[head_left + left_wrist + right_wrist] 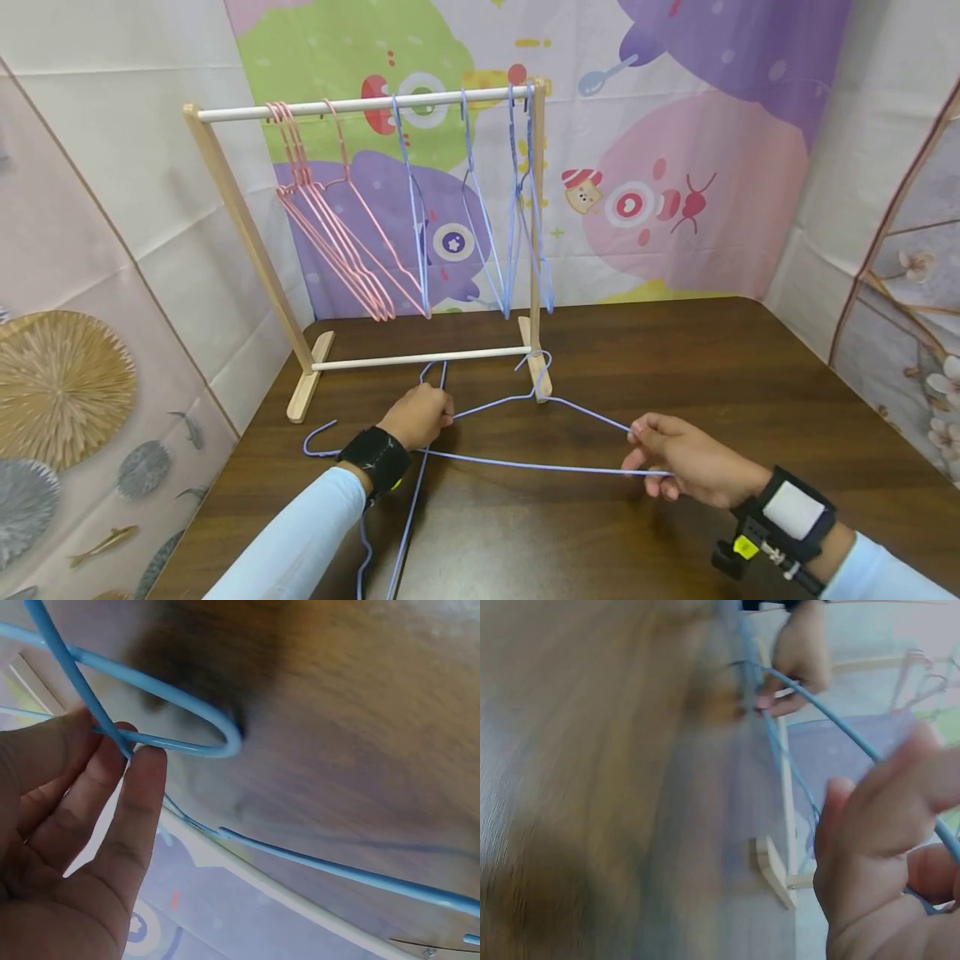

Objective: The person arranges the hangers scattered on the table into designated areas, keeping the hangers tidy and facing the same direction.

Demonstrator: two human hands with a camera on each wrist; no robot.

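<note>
A wooden rack (238, 218) stands at the back left of the dark bench (712, 375), its white rail (360, 104) carrying pink hangers (330, 225) on the left and blue hangers (517, 208) on the right. A lower white bar (420, 358) joins the rack's two feet. Behind hangs a cartoon backdrop (660, 167), with a shell-print panel (67, 383) at left and a blossom panel (915, 283) at right.

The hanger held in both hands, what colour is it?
Light blue hanger, clearest in the head view.
</note>
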